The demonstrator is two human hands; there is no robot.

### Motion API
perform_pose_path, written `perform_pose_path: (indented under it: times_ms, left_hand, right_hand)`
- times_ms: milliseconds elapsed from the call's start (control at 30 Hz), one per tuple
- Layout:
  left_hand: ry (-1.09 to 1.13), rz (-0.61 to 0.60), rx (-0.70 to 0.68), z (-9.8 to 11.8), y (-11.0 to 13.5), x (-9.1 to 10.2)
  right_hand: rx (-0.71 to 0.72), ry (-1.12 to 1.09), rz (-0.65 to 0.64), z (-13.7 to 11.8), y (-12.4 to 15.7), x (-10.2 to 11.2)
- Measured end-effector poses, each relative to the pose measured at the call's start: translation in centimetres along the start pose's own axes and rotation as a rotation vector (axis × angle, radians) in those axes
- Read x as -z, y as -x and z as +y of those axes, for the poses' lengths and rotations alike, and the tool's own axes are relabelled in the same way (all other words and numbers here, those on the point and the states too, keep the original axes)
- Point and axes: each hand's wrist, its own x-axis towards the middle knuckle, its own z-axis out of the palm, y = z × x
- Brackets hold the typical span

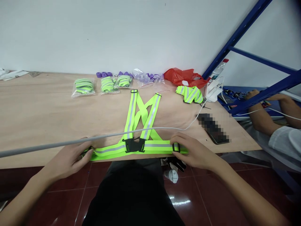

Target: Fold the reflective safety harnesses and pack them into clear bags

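A neon-yellow reflective vest made of straps lies spread on the table, its shoulder straps crossing behind and pointing to the wall. At the centre of its waist belt a black buckle is fastened. My left hand pinches the belt's left end, around a black strap adjuster partly hidden by the fingers. On the other side, my right hand grips the belt's right end, thumb and fingers around another black strap adjuster. A grey-white cable passes over the straps, above the belt.
Bagged reflective straps and purple pieces lie along the wall. A red plastic bag, a folded strap bundle and a phone are at the right. Beyond a blue metal frame, another person's arms rest.
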Motion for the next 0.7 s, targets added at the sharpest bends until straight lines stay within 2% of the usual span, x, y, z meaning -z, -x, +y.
perform_pose_path:
  times_ms: [200, 367, 500, 633, 700]
  left_hand:
    - [0.081, -0.05, -0.007, 0.6, -0.5, 0.0]
    - [0.276, 0.059, 0.078, 0.8, -0.1, 0.6]
    - [0.394, 0.043, 0.157, 0.0, 0.1, 1.1]
    - [0.412, 0.029, 0.144, -0.8, -0.1, 1.6]
    - [0.319, 0.012, 0.134, -0.8, -0.2, 1.7]
  right_hand:
    - [0.035, 0.063, -0.003, 0.4, -0.2, -0.3]
    - [0.03, 0.045, -0.006, 0.5, -0.5, -0.2]
    - [0.041, 0.034, -0.004, 0.4, -0.6, 0.0]
    - [0.027, 0.025, -0.012, 0.7, -0.5, 0.0]
    - [0.028, 0.02, -0.011, 0.9, -0.4, -0.1]
